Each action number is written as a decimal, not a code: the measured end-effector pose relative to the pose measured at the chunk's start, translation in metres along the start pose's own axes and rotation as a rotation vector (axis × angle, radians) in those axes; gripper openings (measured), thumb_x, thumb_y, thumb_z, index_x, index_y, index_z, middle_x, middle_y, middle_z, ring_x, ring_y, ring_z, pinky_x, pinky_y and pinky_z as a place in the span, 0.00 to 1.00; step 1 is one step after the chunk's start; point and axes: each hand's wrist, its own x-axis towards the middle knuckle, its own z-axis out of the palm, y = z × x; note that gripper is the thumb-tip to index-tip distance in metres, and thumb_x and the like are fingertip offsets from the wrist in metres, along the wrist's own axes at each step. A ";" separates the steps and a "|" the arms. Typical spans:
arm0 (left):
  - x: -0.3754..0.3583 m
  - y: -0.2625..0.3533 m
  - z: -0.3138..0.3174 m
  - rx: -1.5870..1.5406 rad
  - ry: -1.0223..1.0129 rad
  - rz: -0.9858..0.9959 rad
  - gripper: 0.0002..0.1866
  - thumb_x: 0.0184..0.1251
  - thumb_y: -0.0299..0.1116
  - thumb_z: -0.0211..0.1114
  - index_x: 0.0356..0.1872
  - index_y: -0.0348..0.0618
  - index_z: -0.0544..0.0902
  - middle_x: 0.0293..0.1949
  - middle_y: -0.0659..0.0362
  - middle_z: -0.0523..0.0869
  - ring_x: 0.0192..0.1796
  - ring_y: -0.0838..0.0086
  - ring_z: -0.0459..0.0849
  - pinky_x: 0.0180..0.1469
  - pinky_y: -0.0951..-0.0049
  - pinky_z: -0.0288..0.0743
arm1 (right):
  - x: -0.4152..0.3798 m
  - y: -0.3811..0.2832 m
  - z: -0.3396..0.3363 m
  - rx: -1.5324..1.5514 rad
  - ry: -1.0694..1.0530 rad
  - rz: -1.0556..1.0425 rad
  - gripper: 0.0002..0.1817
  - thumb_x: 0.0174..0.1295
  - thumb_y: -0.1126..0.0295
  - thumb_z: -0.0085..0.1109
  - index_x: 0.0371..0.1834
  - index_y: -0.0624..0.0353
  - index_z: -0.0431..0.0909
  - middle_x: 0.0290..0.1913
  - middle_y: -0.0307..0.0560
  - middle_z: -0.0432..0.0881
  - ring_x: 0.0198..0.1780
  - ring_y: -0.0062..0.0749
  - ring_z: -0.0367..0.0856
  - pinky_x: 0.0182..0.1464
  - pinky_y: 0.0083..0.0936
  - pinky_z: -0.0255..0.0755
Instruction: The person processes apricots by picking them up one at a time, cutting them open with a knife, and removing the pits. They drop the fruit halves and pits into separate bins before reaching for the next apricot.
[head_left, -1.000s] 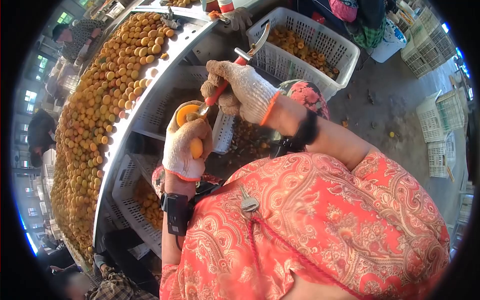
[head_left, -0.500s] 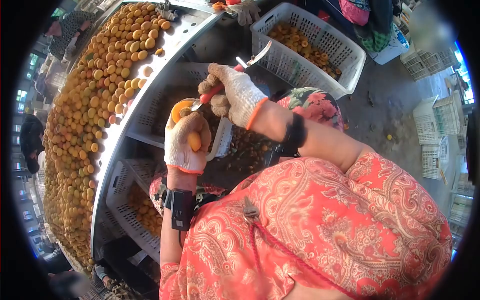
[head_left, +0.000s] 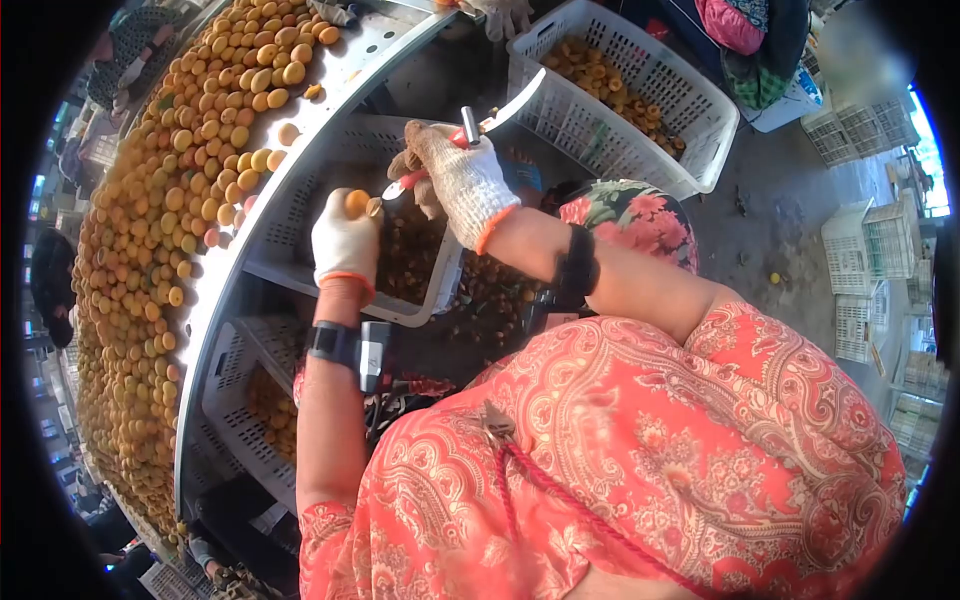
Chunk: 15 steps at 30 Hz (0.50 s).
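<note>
My left hand (head_left: 345, 240), in a white knitted glove with an orange cuff, is closed around an orange apricot (head_left: 356, 203). A small brown lump that looks like a pit (head_left: 374, 207) shows at the fruit's right side. My right hand (head_left: 458, 182), gloved the same way with brown coated fingers, grips a red-handled knife (head_left: 408, 182). Its curved blade (head_left: 518, 103) points up and right, away from the fruit. At the handle's other end, a small metal tip sits just right of the apricot, apart from it. Below both hands stands a white crate (head_left: 425, 300) with dark brown bits inside.
Many apricots (head_left: 130, 260) cover a metal-edged table (head_left: 222, 262) on the left. A white crate (head_left: 690, 180) of cut apricot pieces stands at the upper right, another crate (head_left: 235, 405) at the lower left. Stacked crates (head_left: 850, 245) line the right. Other people work across the table.
My left hand has moved left and turned, so the second apricot in its palm no longer shows. The knife's metal tip has come away from the fruit. My right hand shifted slightly left.
</note>
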 end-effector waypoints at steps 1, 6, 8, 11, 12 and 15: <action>0.003 0.011 -0.015 -0.338 -0.188 -0.334 0.09 0.65 0.37 0.67 0.41 0.46 0.81 0.28 0.57 0.84 0.28 0.68 0.82 0.27 0.69 0.73 | 0.003 0.000 -0.003 -0.075 -0.023 -0.071 0.14 0.68 0.60 0.64 0.28 0.56 0.81 0.21 0.40 0.80 0.16 0.20 0.72 0.16 0.19 0.60; -0.021 0.049 -0.061 -1.120 -0.236 -0.878 0.18 0.69 0.49 0.68 0.39 0.43 0.81 0.21 0.69 0.73 0.18 0.84 0.66 0.17 0.84 0.53 | -0.004 -0.001 -0.014 -0.121 -0.049 -0.039 0.15 0.68 0.60 0.64 0.27 0.59 0.81 0.23 0.41 0.82 0.14 0.19 0.70 0.15 0.19 0.60; -0.034 0.053 -0.070 -1.128 -0.216 -0.834 0.23 0.69 0.55 0.66 0.40 0.41 0.81 0.21 0.68 0.72 0.18 0.83 0.66 0.17 0.83 0.53 | -0.011 -0.003 -0.016 -0.120 -0.083 0.016 0.15 0.68 0.61 0.64 0.27 0.59 0.81 0.24 0.43 0.84 0.15 0.19 0.71 0.16 0.18 0.61; -0.049 0.062 -0.082 -1.226 -0.243 -0.786 0.28 0.70 0.60 0.61 0.42 0.39 0.81 0.21 0.66 0.72 0.18 0.81 0.66 0.17 0.82 0.53 | -0.023 -0.004 -0.013 -0.170 -0.134 0.040 0.15 0.68 0.60 0.63 0.28 0.58 0.81 0.24 0.43 0.84 0.16 0.19 0.72 0.15 0.19 0.61; -0.054 0.071 -0.086 -1.234 -0.229 -0.813 0.30 0.71 0.61 0.59 0.43 0.38 0.81 0.21 0.66 0.72 0.18 0.81 0.66 0.17 0.82 0.53 | -0.028 -0.006 -0.013 -0.207 -0.165 0.058 0.15 0.68 0.59 0.63 0.28 0.58 0.81 0.24 0.42 0.84 0.15 0.19 0.72 0.16 0.19 0.60; -0.066 0.077 -0.101 -1.305 -0.242 -0.801 0.33 0.71 0.64 0.56 0.44 0.36 0.81 0.22 0.65 0.73 0.19 0.79 0.67 0.18 0.81 0.56 | -0.043 -0.011 -0.013 -0.281 -0.224 0.013 0.16 0.69 0.58 0.61 0.29 0.58 0.82 0.24 0.41 0.84 0.16 0.19 0.71 0.17 0.19 0.60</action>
